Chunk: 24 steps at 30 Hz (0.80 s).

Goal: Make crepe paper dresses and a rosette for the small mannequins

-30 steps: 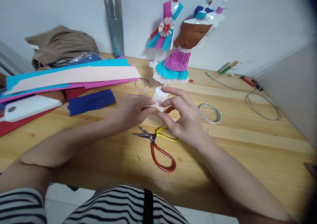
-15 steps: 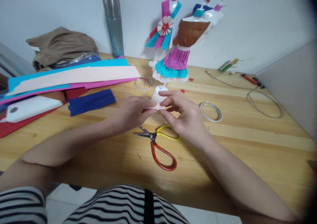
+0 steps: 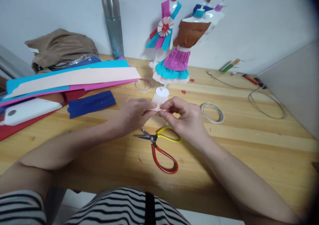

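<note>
My left hand (image 3: 133, 113) and my right hand (image 3: 185, 118) meet above the middle of the wooden table (image 3: 249, 145). Both pinch a small pale pink piece of paper (image 3: 157, 108), which is pleated or folded between the fingertips. The fingers of both hands are curled in. Just below the hands lie scissors (image 3: 159, 145) with one red and one yellow handle, blades pointing left. A white round stand base (image 3: 161, 92) sits right behind the paper.
Two paper-dressed figures (image 3: 178, 39) stand at the back by the wall, beside a steel flask (image 3: 113, 24). Coloured paper sheets (image 3: 72, 77) and a blue strip (image 3: 91, 103) lie left. Tape rings (image 3: 212, 112) (image 3: 143, 84), a cable (image 3: 266, 102) and a brown cloth (image 3: 59, 45) are around.
My right hand's fingers have curled in from spread to closed over the pink paper, and the hands have drawn closer together. The view has shifted slightly.
</note>
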Available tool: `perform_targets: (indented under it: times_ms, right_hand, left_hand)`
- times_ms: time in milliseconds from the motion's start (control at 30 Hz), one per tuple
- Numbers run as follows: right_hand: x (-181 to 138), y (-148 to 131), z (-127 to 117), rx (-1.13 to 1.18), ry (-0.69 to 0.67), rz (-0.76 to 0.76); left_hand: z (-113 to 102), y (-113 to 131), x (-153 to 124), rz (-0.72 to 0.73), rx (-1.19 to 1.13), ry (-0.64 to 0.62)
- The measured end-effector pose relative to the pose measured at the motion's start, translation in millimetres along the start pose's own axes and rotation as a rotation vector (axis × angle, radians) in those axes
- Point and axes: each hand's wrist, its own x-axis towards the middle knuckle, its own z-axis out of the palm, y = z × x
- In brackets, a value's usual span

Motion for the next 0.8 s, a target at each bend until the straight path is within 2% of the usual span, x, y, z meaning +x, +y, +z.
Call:
perform_targets:
  times_ms: [200,333,600,800]
  right_hand:
    - [1.9,-0.4,-4.2,-0.037,0.031,-0.12]
    - [2.8,0.3,-6.5,-0.001,-0.004,-0.22]
    - [5.9,4.9,-6.6,0.042,-0.008,-0.212]
    - [6.4,6.4,-1.1,0.175,0.012,-0.15]
  left_hand:
    - [-1.7,0.7,0.3,-0.023,0.029,-0.044]
    - [-3.1,2.3,0.2,-0.067,0.051,-0.079]
    - [-4.4,4.7,2.8,-0.062,0.004,-0.123]
    - [-4.8,4.4,2.8,-0.088,-0.028,-0.135]
